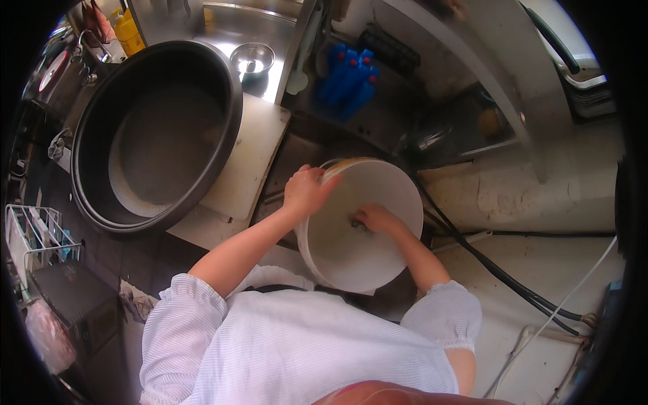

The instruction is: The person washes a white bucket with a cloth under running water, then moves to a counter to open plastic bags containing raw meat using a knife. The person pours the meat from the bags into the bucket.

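Observation:
A large white plastic bucket [349, 253] is tipped with its mouth towards me, over a metal sink [298, 144]. At its upper left rim my left hand [304, 191] grips the edge, thumb on the inside and fingers outside. My right hand [378, 218] reaches into the bucket and holds a small dark grey scourer [359, 224] against the inner wall; the fingers hide part of it. Yellowish staining shows on the rim near my left hand.
A big black pot [233, 101] leans over a white cutting board [253, 152] on the left. Beyond are a steel bowl [253, 56], blue bottles with red caps [349, 76] and a yellow pump bottle [128, 33]. Black hoses [471, 248] run along the right.

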`<state>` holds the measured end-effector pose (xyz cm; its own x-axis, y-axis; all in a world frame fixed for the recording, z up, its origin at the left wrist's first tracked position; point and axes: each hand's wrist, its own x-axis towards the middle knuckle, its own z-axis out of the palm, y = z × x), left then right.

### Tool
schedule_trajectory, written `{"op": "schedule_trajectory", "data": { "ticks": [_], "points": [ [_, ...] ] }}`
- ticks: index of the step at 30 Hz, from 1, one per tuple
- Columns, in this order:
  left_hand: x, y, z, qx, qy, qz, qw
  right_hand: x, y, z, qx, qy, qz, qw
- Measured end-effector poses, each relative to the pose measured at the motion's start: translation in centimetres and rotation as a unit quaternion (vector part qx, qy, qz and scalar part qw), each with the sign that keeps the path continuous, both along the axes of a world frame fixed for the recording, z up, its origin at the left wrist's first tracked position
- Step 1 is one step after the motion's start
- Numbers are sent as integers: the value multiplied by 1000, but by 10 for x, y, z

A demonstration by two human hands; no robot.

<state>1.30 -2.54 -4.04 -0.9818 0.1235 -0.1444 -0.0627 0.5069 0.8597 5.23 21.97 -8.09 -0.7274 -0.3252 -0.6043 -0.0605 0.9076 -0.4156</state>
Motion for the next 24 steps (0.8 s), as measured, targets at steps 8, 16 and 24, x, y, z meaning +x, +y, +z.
{"op": "schedule_trajectory", "data": {
  "ticks": [8, 16, 24],
  "points": [
    [-2, -3, 0, -13, 5, -17, 1000, -67, -29, 154, -166, -67, -40, 983],
    [-2, -4, 7, -13, -8, -50, 999, -305, 34, 146, -520, 160, -515, 663],
    [-2, -7, 8, -5, 2, -61, 998, -382, 97, 131, -87, 429, -451, 778]
  ]
}}
